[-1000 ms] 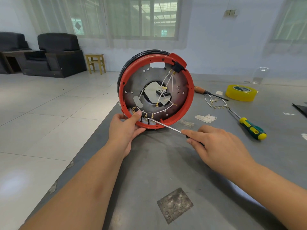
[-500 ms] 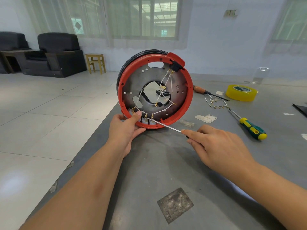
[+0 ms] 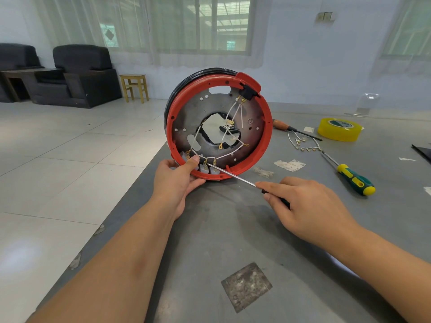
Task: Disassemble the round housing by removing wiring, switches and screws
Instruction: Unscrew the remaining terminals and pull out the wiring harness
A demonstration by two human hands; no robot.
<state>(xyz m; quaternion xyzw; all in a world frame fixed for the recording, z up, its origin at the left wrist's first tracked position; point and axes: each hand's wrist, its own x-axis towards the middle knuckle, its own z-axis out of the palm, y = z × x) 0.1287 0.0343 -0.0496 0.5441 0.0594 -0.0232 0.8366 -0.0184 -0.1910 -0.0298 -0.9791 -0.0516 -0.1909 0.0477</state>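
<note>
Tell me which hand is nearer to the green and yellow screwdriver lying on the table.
Right. The right hand holds another screwdriver just left of the green and yellow screwdriver, apart from it. The left hand grips the round housing rim, farther left.

Housing front: blocked by left hand and screwdriver held by right hand.
Right side: loose wires, green screwdriver, tape roll obstruct.
Near table: open passage.
</note>
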